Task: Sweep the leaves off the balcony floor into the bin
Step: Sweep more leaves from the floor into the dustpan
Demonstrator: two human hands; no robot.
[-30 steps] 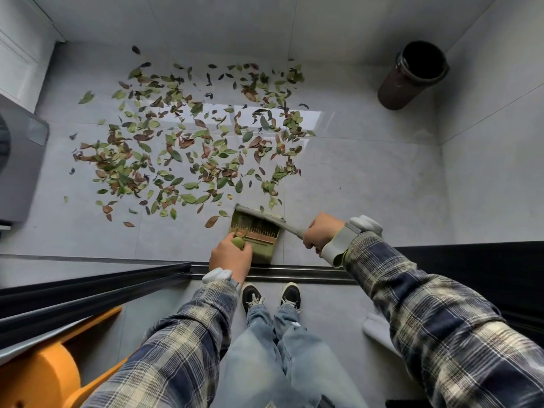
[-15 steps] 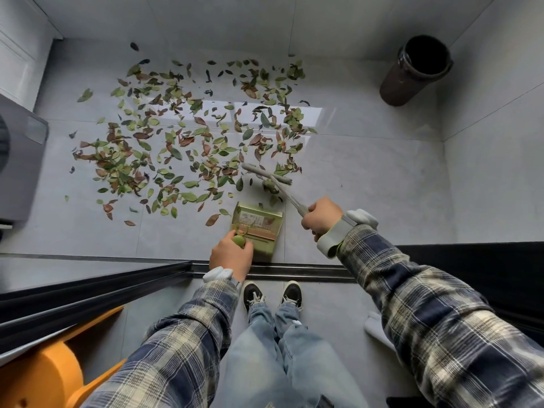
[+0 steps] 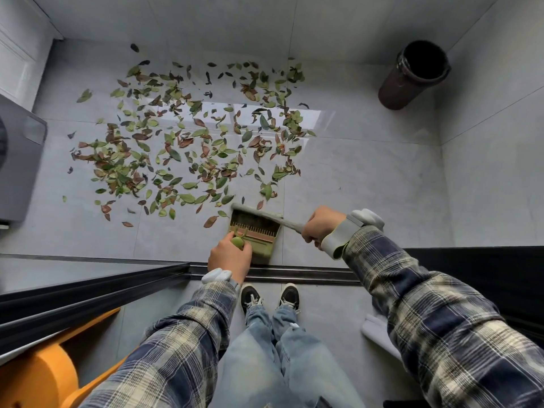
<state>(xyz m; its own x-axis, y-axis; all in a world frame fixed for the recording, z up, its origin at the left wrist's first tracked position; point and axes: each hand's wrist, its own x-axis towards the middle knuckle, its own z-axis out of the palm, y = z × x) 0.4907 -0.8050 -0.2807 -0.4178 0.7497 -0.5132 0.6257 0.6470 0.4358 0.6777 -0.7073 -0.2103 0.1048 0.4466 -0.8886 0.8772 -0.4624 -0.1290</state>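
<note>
many green and brown dry leaves (image 3: 182,148) lie scattered over the pale grey tiled balcony floor (image 3: 368,178), from near the far wall to close by the threshold. at their near edge an olive-green plastic dustpan (image 3: 265,251) sits on the tiles, mouth toward the leaves. a grey hand brush (image 3: 256,211) lies across that mouth, its head touching the front edge. left hand (image 3: 231,259): fingers curled round the dustpan's rounded green handle. right hand (image 3: 322,223): clenched round the brush handle. a dark brown cylindrical bin (image 3: 412,78) stands upright in the far right corner, well apart from the leaves; contents cannot be told. a black sliding-door track (image 3: 309,273) runs just behind the dustpan. a grey appliance casing (image 3: 20,160) stands at the left edge.
</note>
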